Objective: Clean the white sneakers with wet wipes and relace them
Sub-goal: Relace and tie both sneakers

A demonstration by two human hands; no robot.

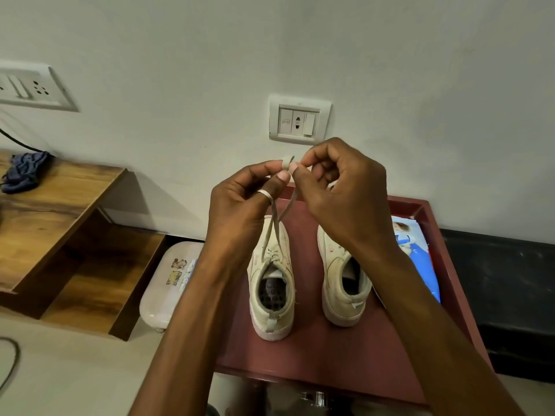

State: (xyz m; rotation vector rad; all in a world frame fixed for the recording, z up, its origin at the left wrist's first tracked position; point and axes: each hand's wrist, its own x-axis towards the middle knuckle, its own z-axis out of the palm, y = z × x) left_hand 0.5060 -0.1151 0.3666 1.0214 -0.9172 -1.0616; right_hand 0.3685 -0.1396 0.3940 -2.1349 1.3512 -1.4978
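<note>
Left hand: the left hand (246,199), at the centre of the frame, is pinching the end of a lace (283,226) between thumb and forefinger, and is wearing a silver ring (265,195).
Right hand: the right hand (339,190) is meeting the left one just right of centre, its thumb and forefinger closing on the same lace tip while the other fingers are curling inward.
Lace: two beige strands are running down from the pinch, crossing each other, and entering the top eyelets of the left-hand sneaker (271,295).
Sneakers: both off-white sneakers are standing upright, side by side but apart, heels toward the viewer, on a dark red tray (330,355) in the lower centre. The right-hand sneaker (342,283) is being partly hidden by the right wrist.
Wipes: a blue and white wipes pack (417,256) is lying along the tray's right side, near the right-hand sneaker.
Surroundings: a wall socket (298,118) is sitting above the hands; a wooden shelf (51,205) is filling the left of the frame, with a white container (168,283) standing between it and the tray.
</note>
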